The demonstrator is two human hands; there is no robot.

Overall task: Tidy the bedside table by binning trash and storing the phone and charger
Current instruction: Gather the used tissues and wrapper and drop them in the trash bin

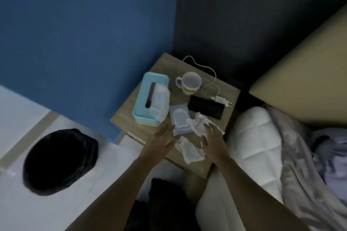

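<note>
1. Dim bedroom corner from the head cam: blue wall (75, 33), a wooden bedside table (129, 114) squeezed between it and the bed (262, 146).
2. On the table there's a teal tissue box (148, 97), a white mug (189, 82), a wet wipes pack (179, 120), a black phone (206, 108) and a white charger (221, 99) with its cable looping behind the mug.
3. Trash-wise, one crumpled tissue (199, 124) sits by the phone, another crumpled tissue (189, 150) near the front edge.
4. Left hand (163, 139) is flat with fingers loosely spread, tips touching the wipes pack, holding nothing.
5. Right hand (212, 142) has fingers spread over the first tissue, no grip on it.
6. Black-bagged bin (60, 161) is on the floor, left of the table.
</note>
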